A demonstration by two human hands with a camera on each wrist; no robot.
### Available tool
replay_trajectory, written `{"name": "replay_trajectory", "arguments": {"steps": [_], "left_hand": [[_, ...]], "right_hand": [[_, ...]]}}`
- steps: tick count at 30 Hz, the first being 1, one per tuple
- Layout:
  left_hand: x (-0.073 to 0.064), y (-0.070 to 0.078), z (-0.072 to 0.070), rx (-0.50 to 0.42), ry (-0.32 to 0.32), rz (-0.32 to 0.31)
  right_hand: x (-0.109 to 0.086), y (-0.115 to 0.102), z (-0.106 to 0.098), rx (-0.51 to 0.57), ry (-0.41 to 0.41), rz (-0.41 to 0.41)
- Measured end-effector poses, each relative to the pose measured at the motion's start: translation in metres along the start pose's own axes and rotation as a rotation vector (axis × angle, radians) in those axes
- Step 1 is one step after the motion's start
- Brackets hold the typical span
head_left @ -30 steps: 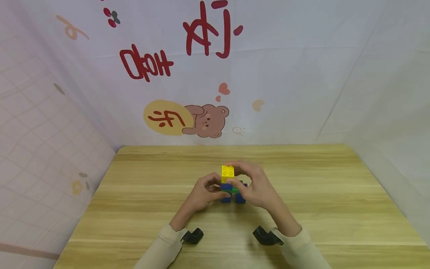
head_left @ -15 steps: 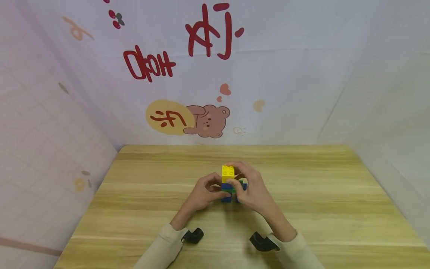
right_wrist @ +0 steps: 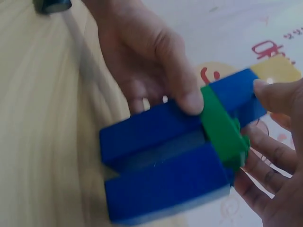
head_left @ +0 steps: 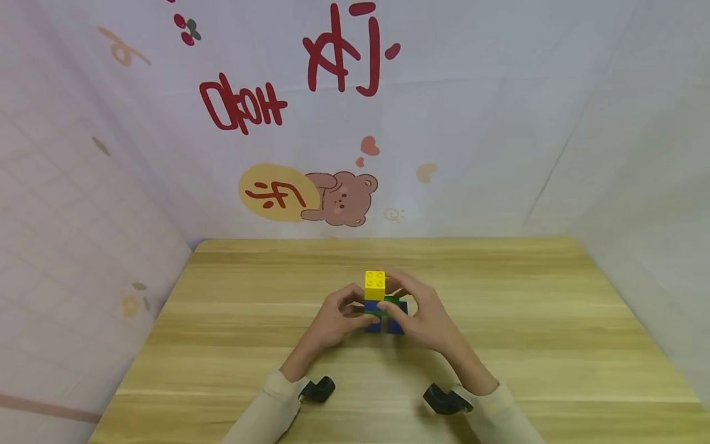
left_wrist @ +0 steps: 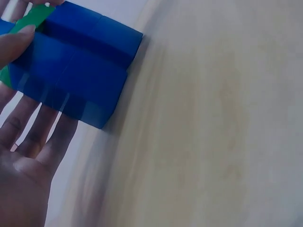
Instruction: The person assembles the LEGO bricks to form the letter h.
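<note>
Toy building bricks form one small upright structure at the middle of the table. Two blue leg stacks (right_wrist: 165, 184) stand side by side under a green brick (right_wrist: 222, 130). A blue brick (head_left: 371, 306) sits on the green one's left end, topped by a yellow brick (head_left: 375, 285) with studs up. From the left, my left hand (head_left: 333, 320) grips the structure, thumb on the left leg just below the green brick. My right hand (head_left: 426, 314) reaches over from the other side and holds the upper blue brick, its thumb just under the yellow one. Its far fingers are partly hidden.
The wood-grain table (head_left: 249, 370) runs back to a white printed cloth wall (head_left: 471, 123). More cloth hangs along the left and right sides. A black camera mount sits on each wrist, by the light sleeves.
My right thumb has slid down from the yellow brick's lower edge onto the blue brick beneath. The right wrist has shifted slightly right; my left hand keeps its hold.
</note>
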State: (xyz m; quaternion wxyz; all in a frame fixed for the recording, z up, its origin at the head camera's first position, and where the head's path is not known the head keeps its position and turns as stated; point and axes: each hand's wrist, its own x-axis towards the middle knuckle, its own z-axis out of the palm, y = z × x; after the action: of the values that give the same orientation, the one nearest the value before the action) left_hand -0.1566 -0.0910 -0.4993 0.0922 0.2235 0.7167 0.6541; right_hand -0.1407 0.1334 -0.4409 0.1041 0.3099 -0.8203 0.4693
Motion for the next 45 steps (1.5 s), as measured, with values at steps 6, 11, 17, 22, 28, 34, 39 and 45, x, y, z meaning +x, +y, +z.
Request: {"name": "replay_trajectory", "arguments": {"steps": [6,11,17,22,28,34,39,45], "left_hand": [[-0.004,0.007,0.003,0.056,0.035,-0.04],[-0.009,0.009,0.005,0.094,0.06,-0.054],[-0.014,0.002,0.005,0.091,0.067,-0.032],[-0.017,0.0,0.002,0.083,0.064,-0.034],[-0.017,0.004,-0.002,0.056,0.072,-0.025],[-0.015,0.004,-0.002,0.057,0.061,-0.045],[-0.013,0.003,-0.001,0.053,0.056,-0.051],[-0.012,0.001,0.001,0.021,0.048,-0.05]], "right_hand": [[-0.012,0.021,-0.007,0.059,-0.036,0.092],[-0.02,0.034,-0.014,0.122,-0.097,0.168],[-0.022,0.04,-0.019,0.162,-0.191,0.223],[-0.022,0.043,-0.018,0.213,-0.237,0.242],[-0.02,0.046,-0.016,0.246,-0.238,0.256],[-0.02,0.048,-0.017,0.261,-0.237,0.272],[-0.022,0.051,-0.018,0.263,-0.224,0.303],[-0.022,0.052,-0.018,0.26,-0.214,0.338]]}}
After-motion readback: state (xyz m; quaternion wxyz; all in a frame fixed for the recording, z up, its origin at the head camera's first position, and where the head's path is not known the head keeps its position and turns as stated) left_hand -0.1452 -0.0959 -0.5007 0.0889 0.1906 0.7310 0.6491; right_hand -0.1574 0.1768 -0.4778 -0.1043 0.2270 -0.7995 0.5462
